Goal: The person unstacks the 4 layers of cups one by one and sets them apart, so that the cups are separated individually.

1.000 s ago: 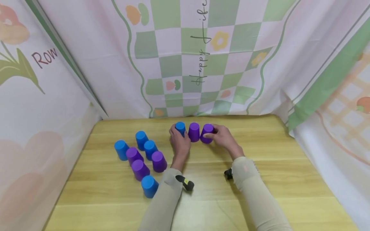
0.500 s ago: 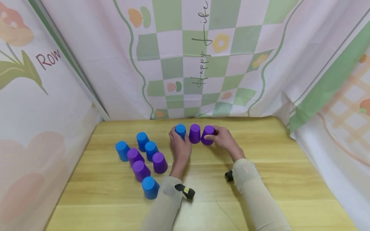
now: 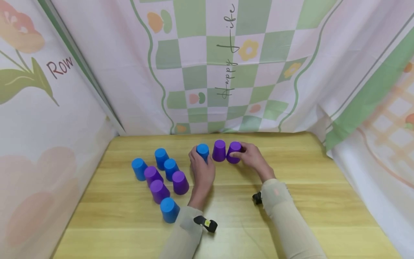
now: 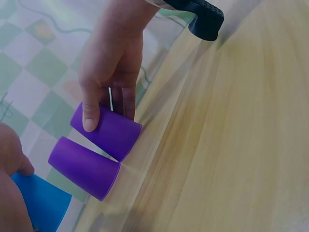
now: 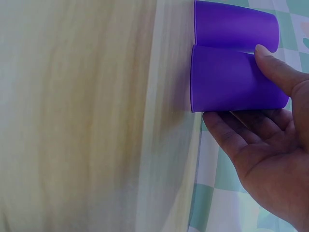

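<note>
Near the back of the table, my left hand (image 3: 203, 173) grips an upside-down blue cup (image 3: 202, 150). To its right stands an upside-down purple cup (image 3: 219, 151) that neither hand holds. My right hand (image 3: 253, 158) holds another upside-down purple cup (image 3: 234, 152), thumb (image 5: 275, 67) on the near side and fingers (image 5: 231, 133) on the other. At their bases the two purple cups touch or nearly touch, as the left wrist view shows. The blue cup (image 4: 41, 203) stands a little apart from the middle cup (image 4: 84, 166), partly hidden by the left hand.
Several more upside-down cups stand loosely grouped on the left, among them a blue cup (image 3: 139, 169) and a purple cup (image 3: 180, 182). Another blue cup (image 3: 169, 209) is close to the left sleeve. A patterned curtain (image 3: 226, 72) hangs behind the wooden table (image 3: 310, 201).
My left hand has drawn the blue cup slightly toward me, widening its gap from the middle purple cup. The right hand keeps its hold on the purple cup. The head view has shifted slightly.
</note>
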A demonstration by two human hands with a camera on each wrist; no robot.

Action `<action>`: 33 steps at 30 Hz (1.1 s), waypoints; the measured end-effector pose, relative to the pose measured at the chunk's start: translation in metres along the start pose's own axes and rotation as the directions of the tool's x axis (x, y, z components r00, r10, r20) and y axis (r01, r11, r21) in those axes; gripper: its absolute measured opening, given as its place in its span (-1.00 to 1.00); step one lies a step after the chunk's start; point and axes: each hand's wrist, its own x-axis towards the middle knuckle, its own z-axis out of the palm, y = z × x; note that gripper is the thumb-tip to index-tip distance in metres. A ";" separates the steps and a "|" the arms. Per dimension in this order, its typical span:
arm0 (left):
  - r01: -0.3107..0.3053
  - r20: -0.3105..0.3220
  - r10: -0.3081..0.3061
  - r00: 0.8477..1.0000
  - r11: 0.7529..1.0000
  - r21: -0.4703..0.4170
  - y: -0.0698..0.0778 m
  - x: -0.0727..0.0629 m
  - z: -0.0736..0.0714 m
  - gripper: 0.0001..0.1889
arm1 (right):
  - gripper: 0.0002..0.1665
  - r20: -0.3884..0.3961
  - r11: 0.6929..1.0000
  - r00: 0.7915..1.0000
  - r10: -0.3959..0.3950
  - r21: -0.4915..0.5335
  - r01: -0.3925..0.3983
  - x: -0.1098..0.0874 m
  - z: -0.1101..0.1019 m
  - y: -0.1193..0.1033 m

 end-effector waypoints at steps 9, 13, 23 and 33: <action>-0.004 -0.001 0.004 1.000 1.000 -0.021 0.007 -0.005 -0.007 -0.36 | -0.32 0.000 1.000 1.000 0.018 -0.001 -0.018 0.000 0.000 0.000; -0.014 0.002 0.014 1.000 1.000 -0.017 0.009 -0.007 -0.009 -0.35 | -0.33 -0.004 1.000 1.000 0.018 0.004 -0.018 0.000 0.000 -0.001; -0.018 0.068 0.014 0.998 0.997 0.071 0.008 -0.018 -0.012 -0.31 | -0.30 -0.002 1.000 1.000 0.023 0.008 -0.023 0.000 0.000 0.000; -0.024 0.126 0.008 0.992 0.992 0.127 0.010 -0.042 -0.025 -0.31 | -0.33 -0.001 1.000 1.000 0.020 0.010 -0.020 0.000 0.001 0.000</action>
